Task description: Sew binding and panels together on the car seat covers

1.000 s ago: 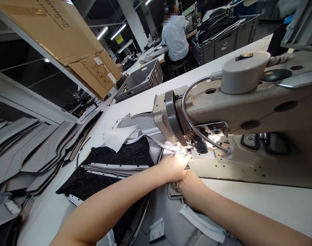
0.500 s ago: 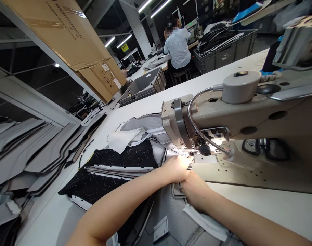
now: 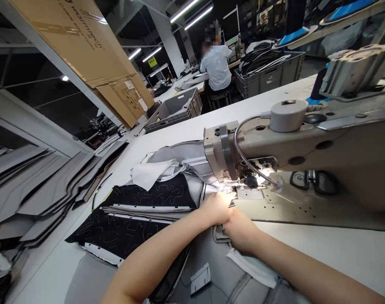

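My left hand [image 3: 218, 207] is closed on the edge of a grey and black seat cover [image 3: 208, 253], its fingertips close to the lit needle area of a sewing machine [image 3: 226, 145]. Just below it, my right hand [image 3: 243, 232] grips a folded part of the same cover, with its fingers partly hidden by fabric and the left hand. Black panels with wavy stitching [image 3: 170, 190] spread left of my hands. White strips and a white flap [image 3: 154, 173] lie on the cover, part of which passes behind the machine head.
Stacked grey panels [image 3: 59, 181] lie on the left. Behind the white table [image 3: 180, 131] stand grey crates [image 3: 192, 105] and a seated person [image 3: 216, 65]. A cardboard box [image 3: 85, 46] is at upper left. Black-handled scissors [image 3: 325, 185] rest under the machine arm, near blue-based thread cones [image 3: 294, 36].
The camera view has shifted slightly, so the machine arm sits a little differently in frame. Both hands keep their hold beside the needle area, with hardly any visible movement of the cover.
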The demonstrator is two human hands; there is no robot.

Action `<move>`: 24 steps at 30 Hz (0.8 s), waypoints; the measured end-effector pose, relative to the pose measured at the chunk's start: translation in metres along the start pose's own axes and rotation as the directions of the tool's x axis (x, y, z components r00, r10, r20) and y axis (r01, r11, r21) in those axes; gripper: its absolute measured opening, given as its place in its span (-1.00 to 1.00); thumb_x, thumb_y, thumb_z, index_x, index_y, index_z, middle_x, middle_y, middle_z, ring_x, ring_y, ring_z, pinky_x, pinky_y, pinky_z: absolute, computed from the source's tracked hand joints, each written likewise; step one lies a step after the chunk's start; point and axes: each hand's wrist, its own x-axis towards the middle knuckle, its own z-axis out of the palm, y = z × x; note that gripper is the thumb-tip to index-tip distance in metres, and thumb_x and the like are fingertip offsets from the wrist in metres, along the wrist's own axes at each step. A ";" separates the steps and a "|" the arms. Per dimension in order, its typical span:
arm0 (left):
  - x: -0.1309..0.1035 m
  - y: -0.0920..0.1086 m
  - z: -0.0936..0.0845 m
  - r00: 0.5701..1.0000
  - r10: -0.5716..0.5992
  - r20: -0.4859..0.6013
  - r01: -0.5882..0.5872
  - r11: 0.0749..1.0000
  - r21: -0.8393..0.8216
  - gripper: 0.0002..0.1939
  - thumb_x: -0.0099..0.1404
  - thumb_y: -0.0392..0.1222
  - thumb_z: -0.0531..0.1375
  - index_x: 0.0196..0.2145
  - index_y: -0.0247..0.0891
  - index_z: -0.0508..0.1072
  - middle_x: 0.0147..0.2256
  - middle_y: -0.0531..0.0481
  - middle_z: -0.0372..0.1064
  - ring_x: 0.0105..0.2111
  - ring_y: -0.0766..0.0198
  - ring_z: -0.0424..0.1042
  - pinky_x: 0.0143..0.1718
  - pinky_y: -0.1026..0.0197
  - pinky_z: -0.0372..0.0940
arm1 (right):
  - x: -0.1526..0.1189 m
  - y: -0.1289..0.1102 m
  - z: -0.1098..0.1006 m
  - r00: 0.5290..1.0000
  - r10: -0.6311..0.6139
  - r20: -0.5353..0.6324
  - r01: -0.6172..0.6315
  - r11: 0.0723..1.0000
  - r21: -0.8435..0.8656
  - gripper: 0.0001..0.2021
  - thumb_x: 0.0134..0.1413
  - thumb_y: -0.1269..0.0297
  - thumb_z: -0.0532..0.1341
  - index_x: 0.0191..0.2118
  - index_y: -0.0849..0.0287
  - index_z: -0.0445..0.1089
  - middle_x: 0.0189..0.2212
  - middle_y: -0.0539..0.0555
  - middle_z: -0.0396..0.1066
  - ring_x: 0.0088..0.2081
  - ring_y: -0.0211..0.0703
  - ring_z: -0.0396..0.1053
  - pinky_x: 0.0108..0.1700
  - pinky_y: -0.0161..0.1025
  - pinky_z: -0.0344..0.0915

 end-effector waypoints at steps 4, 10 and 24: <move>-0.003 -0.007 0.007 0.991 -0.027 -0.129 0.013 0.994 -0.110 -0.60 0.20 -0.29 0.02 0.00 -0.19 0.39 -0.09 -0.06 0.42 -0.12 0.14 0.39 -0.09 0.18 0.28 | -0.005 0.007 -0.002 0.997 -0.068 0.023 0.068 0.998 0.001 -0.82 -0.25 0.47 0.15 -0.46 0.20 0.48 -0.42 0.16 0.46 -0.26 -0.02 0.36 -0.06 -0.12 0.19; -0.004 -0.018 0.014 0.974 -0.038 -0.223 -0.008 0.980 -0.200 -0.75 0.23 -0.27 0.02 -0.20 -0.24 0.45 -0.29 -0.03 0.46 -0.29 0.20 0.40 -0.24 0.24 0.27 | -0.004 0.007 -0.004 0.999 -0.053 0.003 0.053 0.998 -0.043 -0.81 -0.33 0.47 0.16 -0.48 0.21 0.48 -0.38 0.22 0.43 -0.21 0.03 0.31 -0.06 -0.09 0.19; -0.061 -0.057 0.009 0.889 -0.147 -0.433 -0.132 0.824 -0.551 -0.67 0.27 -0.29 -0.04 -0.05 -0.29 0.35 -0.06 -0.07 0.38 -0.05 0.26 0.34 0.03 0.21 0.20 | 0.003 -0.021 0.023 0.884 0.275 -0.377 -0.116 0.912 0.394 -0.54 0.13 0.29 0.03 0.16 0.17 0.11 0.07 0.26 0.25 0.08 0.02 0.23 0.05 0.01 0.20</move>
